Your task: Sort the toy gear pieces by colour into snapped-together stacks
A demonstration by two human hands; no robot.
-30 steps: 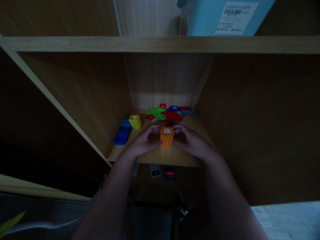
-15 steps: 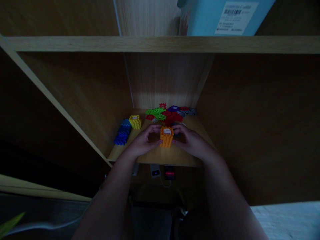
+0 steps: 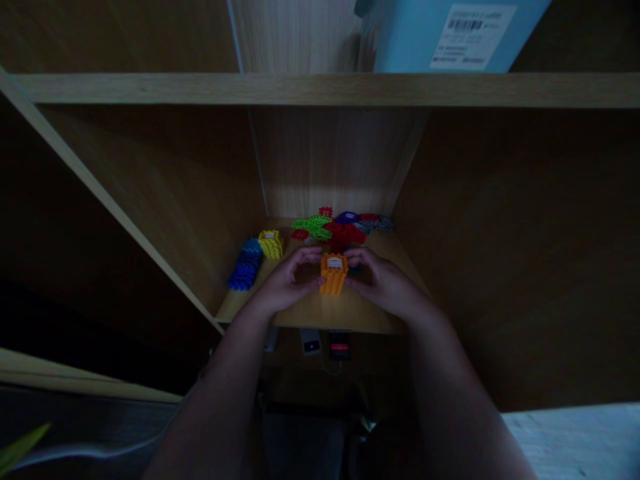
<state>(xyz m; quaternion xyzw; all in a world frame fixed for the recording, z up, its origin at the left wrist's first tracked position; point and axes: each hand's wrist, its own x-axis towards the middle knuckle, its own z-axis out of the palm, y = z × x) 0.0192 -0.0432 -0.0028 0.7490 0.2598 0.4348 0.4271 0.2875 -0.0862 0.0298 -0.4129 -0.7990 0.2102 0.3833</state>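
Observation:
An orange cube of interlocking plastic tiles (image 3: 333, 273) stands on the wooden shelf (image 3: 350, 310) inside a dim cabinet compartment. My left hand (image 3: 287, 283) curls round the cube's left side, thumb and fingers pressed against it. From the other side my right hand (image 3: 383, 281) grips the cube in the same way. Behind the cube lies a loose heap of green, red, purple and grey tiles (image 3: 340, 227).
A yellow tile cube (image 3: 271, 244) and a blue tile block (image 3: 245, 267) sit at the shelf's left, against the slanted side panel. A light blue labelled box (image 3: 450, 33) rests on the shelf above. Small devices with lit indicators (image 3: 325, 345) hang below the shelf edge.

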